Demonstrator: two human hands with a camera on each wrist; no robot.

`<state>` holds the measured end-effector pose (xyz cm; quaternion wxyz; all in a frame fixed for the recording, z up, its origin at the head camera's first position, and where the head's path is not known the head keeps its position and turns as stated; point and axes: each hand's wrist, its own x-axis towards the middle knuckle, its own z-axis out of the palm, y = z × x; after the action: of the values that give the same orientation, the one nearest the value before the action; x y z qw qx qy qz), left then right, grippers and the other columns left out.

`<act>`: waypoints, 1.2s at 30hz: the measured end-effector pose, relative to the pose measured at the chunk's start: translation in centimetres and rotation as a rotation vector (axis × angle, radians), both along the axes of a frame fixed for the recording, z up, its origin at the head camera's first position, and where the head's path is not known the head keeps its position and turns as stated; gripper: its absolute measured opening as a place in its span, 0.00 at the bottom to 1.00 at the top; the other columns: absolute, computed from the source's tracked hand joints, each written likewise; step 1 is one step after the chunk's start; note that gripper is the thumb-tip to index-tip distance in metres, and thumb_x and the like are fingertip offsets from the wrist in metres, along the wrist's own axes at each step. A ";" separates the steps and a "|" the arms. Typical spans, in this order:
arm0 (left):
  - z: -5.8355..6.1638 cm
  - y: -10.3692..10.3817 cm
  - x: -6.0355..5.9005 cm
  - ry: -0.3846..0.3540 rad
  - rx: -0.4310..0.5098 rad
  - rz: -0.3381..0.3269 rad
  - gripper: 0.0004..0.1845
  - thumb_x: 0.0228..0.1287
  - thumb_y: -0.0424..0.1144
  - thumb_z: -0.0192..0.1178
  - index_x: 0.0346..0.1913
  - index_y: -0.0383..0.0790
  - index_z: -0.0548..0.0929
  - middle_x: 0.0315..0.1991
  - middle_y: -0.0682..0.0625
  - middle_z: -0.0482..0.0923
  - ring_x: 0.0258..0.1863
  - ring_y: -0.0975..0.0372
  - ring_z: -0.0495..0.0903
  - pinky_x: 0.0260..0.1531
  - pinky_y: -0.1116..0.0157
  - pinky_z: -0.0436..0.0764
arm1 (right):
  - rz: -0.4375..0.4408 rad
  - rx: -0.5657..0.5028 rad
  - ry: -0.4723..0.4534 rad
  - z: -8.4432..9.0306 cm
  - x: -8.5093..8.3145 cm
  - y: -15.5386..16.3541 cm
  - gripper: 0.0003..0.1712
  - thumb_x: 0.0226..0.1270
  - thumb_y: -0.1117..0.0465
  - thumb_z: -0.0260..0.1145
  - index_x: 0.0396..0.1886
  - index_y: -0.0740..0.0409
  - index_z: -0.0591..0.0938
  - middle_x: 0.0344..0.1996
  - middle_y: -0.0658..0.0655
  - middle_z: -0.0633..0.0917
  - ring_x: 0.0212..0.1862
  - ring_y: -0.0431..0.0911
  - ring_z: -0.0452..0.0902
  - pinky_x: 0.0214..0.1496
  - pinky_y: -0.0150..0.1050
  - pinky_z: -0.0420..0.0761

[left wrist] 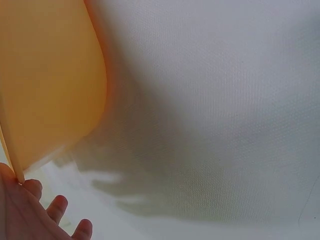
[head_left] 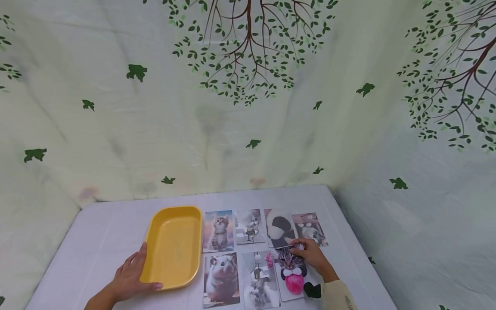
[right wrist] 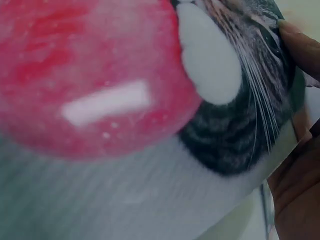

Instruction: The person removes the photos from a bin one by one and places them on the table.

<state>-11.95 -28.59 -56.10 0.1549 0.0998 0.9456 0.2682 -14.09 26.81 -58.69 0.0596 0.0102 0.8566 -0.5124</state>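
In the head view my left hand (head_left: pixel 129 275) rests at the near-left corner of a yellow tray (head_left: pixel 172 249). Its thumb lies at the near rim and the fingers run along the left side. The left wrist view shows those fingers (left wrist: pixel 57 206) spread beside the tray's rim (left wrist: pixel 12 150). At the right, my right hand (head_left: pixel 311 256) pinches the far edge of a picture card (head_left: pixel 291 271) of a striped cat with a pink ball at its mouth. Seen from the right wrist, the thumb (right wrist: pixel 300 45) presses on the card's printed face, with fingers behind it.
Several picture cards stand in two rows right of the tray, among them a kitten card (head_left: pixel 218 230), a hamster card (head_left: pixel 221 279) and a black-and-white card (head_left: pixel 280 228). A white cloth covers the table (head_left: pixel 104 228). Leaf-printed curtains (head_left: pixel 209 129) surround it.
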 end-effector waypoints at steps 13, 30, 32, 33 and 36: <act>0.1 -0.5 0.2 -0.003 -0.007 -0.003 0.70 0.49 0.60 0.68 0.72 0.29 0.25 0.70 0.24 0.43 0.65 0.33 0.46 0.54 0.28 0.49 | -0.109 0.178 0.170 -2.0 1.3 -0.6 0.08 0.53 0.66 0.74 0.34 0.59 0.87 0.35 0.54 0.87 0.44 0.52 0.81 0.48 0.47 0.79; 0.5 -0.1 0.8 0.057 -0.004 0.002 0.70 0.48 0.60 0.69 0.73 0.30 0.28 0.73 0.27 0.35 0.65 0.32 0.45 0.54 0.28 0.50 | -0.211 0.257 0.472 -2.2 2.1 -1.2 0.11 0.49 0.68 0.76 0.35 0.58 0.86 0.38 0.56 0.86 0.45 0.54 0.80 0.50 0.54 0.78; 0.5 0.1 0.7 0.100 -0.036 0.000 0.70 0.46 0.62 0.69 0.74 0.30 0.30 0.74 0.28 0.32 0.65 0.33 0.45 0.55 0.29 0.49 | -0.201 0.251 0.505 -1.6 2.0 -1.7 0.11 0.51 0.68 0.74 0.36 0.60 0.86 0.41 0.59 0.86 0.47 0.56 0.80 0.51 0.56 0.77; 0.6 0.2 0.8 0.129 -0.046 -0.004 0.70 0.44 0.63 0.69 0.74 0.29 0.33 0.74 0.29 0.32 0.65 0.33 0.45 0.55 0.30 0.49 | -0.190 0.246 0.508 -1.2 1.9 -2.1 0.11 0.53 0.67 0.74 0.38 0.62 0.86 0.43 0.61 0.85 0.49 0.58 0.79 0.52 0.57 0.76; 1.0 0.6 0.8 0.213 -0.077 -0.021 0.71 0.39 0.64 0.71 0.74 0.28 0.40 0.75 0.31 0.29 0.66 0.34 0.44 0.58 0.32 0.45 | -0.133 0.236 0.458 0.7 1.6 -3.6 0.17 0.57 0.63 0.71 0.46 0.65 0.84 0.53 0.67 0.80 0.58 0.64 0.72 0.57 0.64 0.70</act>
<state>-11.18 -28.01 -55.07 0.0599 0.1316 0.9652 0.2179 -12.50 23.23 -58.03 -0.1713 -0.0429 0.8990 -0.4007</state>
